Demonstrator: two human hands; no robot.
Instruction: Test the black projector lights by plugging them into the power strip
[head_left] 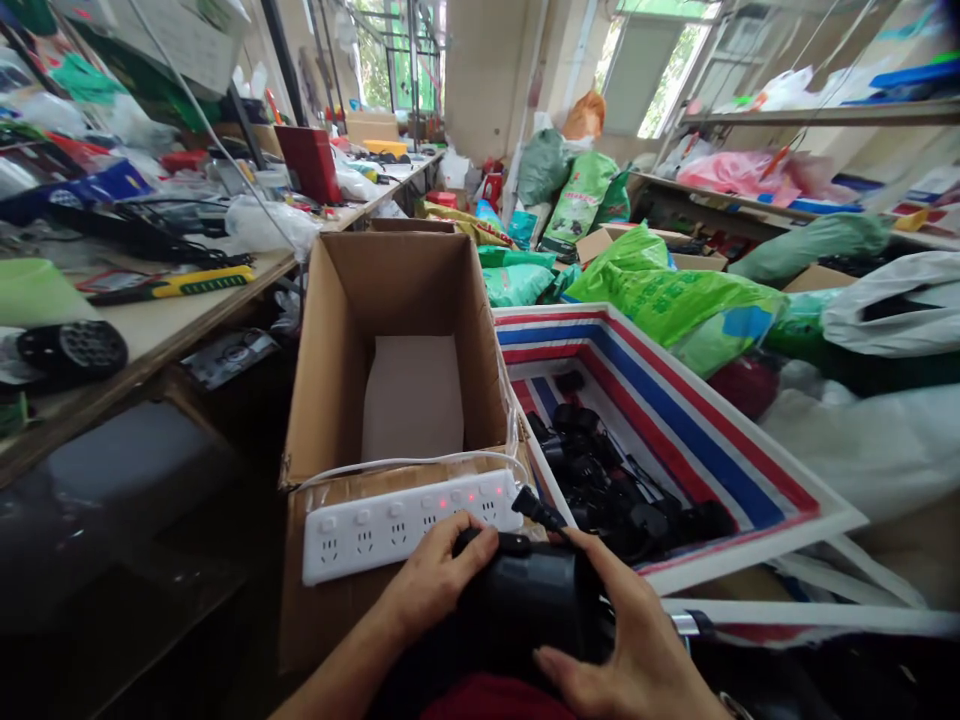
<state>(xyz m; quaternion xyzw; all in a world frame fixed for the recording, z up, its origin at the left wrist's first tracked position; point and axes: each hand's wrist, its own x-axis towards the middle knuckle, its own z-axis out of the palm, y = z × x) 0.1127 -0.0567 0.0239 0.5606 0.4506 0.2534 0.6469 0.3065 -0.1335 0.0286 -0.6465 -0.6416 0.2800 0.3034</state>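
Held object: you have a black cylindrical plastic housing [529, 598] in both hands, low in the view, above red fabric [487, 700] at the bottom edge.

Long axis: it lies roughly crosswise to your view, running left to right and tipped slightly; you cannot tell from this view which end is its front.

Left hand: your left hand [427, 575] curls around the housing's left side, closed on it, fingers over the top.

Right hand: your right hand [626, 635] cups the right side, partly spread, thumb on top; it also has hold of the housing.

Nearby: a white power strip [405, 530] with glowing red lights lies on a cardboard box flap just beyond your left hand. Its white cord runs along the rim of the open box [397, 350]. To the right, a crate lined in red, white and blue stripes [739, 425] holds a heap of black parts [600, 475].

Surface: at left stands a cluttered desk [150, 335], with a yellow-handled tool [202, 283] on it.

Room: green sacks [667, 300] are piled beyond the crate, beneath a loaded shelf [817, 115] and a bright window [660, 75].

Hidden: your hands and the view's lower edge cut off the housing's underside. A black plug [538, 508] stands just behind it; you cannot tell whether they connect.
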